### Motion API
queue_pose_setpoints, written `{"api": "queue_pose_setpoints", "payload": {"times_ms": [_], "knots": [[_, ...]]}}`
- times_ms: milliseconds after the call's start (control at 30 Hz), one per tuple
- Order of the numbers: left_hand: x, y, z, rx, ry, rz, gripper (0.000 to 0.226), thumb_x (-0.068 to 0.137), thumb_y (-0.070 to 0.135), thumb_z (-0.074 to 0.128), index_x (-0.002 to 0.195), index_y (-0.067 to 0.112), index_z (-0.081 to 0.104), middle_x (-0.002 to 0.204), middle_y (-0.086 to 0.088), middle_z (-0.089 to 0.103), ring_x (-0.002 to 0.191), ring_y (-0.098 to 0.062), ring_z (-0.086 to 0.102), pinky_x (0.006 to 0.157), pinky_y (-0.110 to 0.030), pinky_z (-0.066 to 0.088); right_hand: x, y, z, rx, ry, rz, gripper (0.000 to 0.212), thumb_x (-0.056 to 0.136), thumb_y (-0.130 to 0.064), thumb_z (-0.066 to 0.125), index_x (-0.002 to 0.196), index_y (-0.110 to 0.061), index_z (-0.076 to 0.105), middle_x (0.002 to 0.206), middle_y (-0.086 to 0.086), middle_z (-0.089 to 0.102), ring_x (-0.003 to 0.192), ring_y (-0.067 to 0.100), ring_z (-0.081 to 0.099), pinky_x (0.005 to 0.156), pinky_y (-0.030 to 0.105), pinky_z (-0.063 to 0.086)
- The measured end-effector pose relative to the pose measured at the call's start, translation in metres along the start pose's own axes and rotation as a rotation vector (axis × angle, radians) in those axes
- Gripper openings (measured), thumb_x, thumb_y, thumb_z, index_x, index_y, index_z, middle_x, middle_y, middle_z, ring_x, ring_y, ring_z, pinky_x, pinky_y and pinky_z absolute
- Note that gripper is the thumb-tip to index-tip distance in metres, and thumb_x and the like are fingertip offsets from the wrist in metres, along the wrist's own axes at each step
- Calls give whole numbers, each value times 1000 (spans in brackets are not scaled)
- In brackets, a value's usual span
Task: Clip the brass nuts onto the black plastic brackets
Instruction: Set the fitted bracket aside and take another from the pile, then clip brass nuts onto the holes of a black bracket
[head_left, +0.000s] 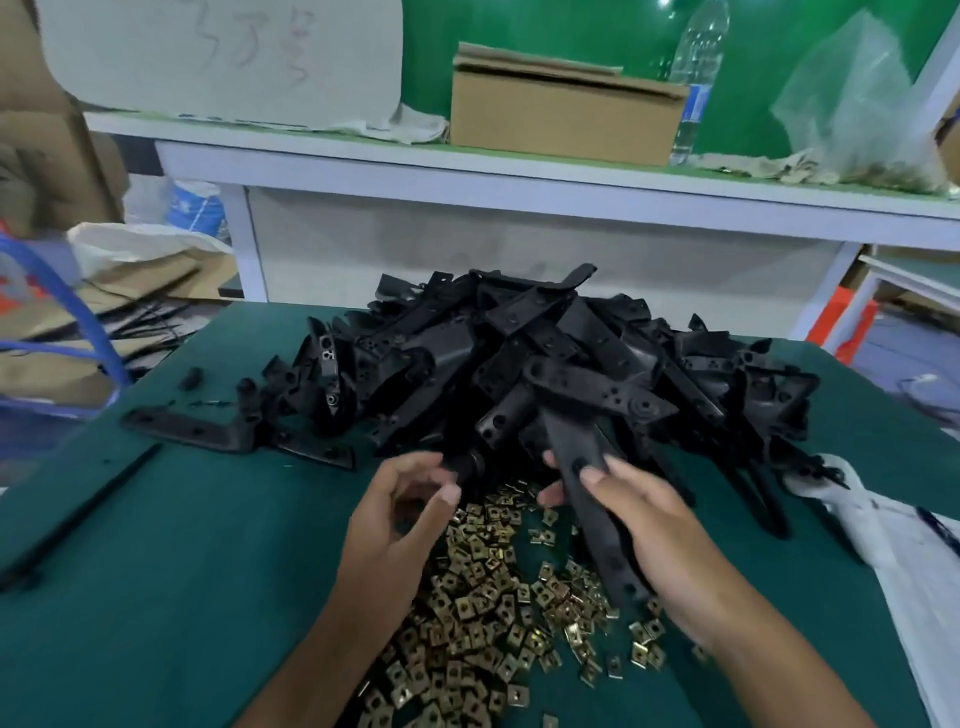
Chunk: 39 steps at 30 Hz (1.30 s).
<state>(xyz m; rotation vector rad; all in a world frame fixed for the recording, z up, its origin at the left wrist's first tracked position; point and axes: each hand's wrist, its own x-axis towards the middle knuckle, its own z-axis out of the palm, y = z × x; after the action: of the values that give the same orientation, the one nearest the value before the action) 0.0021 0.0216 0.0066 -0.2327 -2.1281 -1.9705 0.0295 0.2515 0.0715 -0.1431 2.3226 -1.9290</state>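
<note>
A big heap of black plastic brackets lies on the green table. In front of it spreads a pile of several small brass nuts. My right hand grips one long black bracket by its lower half, thumb on top, its far end pointing into the heap. My left hand hovers over the nuts with curled fingers, its fingertips at a black end of a bracket at the heap's foot; whether it holds that part I cannot tell.
An L-shaped bracket and a long black strip lie apart on the left. A white bag hangs at the table's right edge. Behind stands a white bench with a cardboard box, a water bottle and a plastic bag.
</note>
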Motion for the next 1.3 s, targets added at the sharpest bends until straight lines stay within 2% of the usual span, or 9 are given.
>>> {"api": "queue_pose_setpoints", "payload": {"times_ms": [133,233,300,367,533,700,900,1100,1300], "knots": [[0,5,0,-284,-205,-26,72,75,49,78,139,30,52,126,3,70,112,-16,68,89,-25,55,-9,8,17,110,-289,200,28,100,-43,53,118,-34,72,115,0,74,96,5,69,73,15,50],[0,5,-2,-353,-195,-52,56,70,43,86,122,32,68,110,-4,76,99,-17,72,83,-22,56,-9,17,22,76,-374,232,29,98,-43,55,119,-31,70,99,-15,76,90,-2,69,73,11,50],[0,4,-3,-253,-158,-34,32,73,45,81,100,28,76,91,0,74,85,-12,69,77,-19,54,-8,24,19,66,-341,188,28,96,-46,52,117,-37,68,84,-20,72,74,-3,66,66,15,48],[1,3,-3,-241,-172,-41,26,80,48,76,88,24,74,84,2,68,80,-9,64,74,-19,52,-8,35,12,-125,-220,51,26,99,-44,50,117,-43,69,102,-19,72,87,2,66,72,22,48],[5,-4,-5,-350,-217,-141,34,84,37,78,105,13,66,99,-10,69,93,-22,64,82,-30,51,-5,59,11,-849,-240,-319,31,91,-36,70,117,-51,60,114,-35,53,111,-2,48,94,15,38],[1,-3,-2,-286,-304,-164,43,84,18,70,123,33,63,109,-6,72,98,-23,71,81,-30,57,-6,54,10,-913,-195,-377,27,93,-43,61,120,-41,65,111,-30,52,110,-3,47,98,20,40],[-3,5,3,-195,-329,-120,29,84,11,61,108,27,65,98,-7,68,87,-17,66,76,-27,55,-10,54,14,-980,-95,-414,17,100,-40,56,112,-38,67,106,-25,51,106,-1,45,94,19,41],[-6,7,5,-275,-359,-101,25,91,18,73,115,27,71,107,-3,74,102,-17,71,82,-20,54,-9,49,15,-667,126,-330,10,99,-35,52,93,-33,59,83,-20,58,79,-1,58,65,11,41],[-7,10,5,-319,-323,-72,26,94,2,64,111,21,72,95,3,74,91,-11,71,77,-19,54,-3,33,10,360,136,88,20,101,-8,53,96,-17,70,86,-3,73,76,10,68,65,21,55]]}}
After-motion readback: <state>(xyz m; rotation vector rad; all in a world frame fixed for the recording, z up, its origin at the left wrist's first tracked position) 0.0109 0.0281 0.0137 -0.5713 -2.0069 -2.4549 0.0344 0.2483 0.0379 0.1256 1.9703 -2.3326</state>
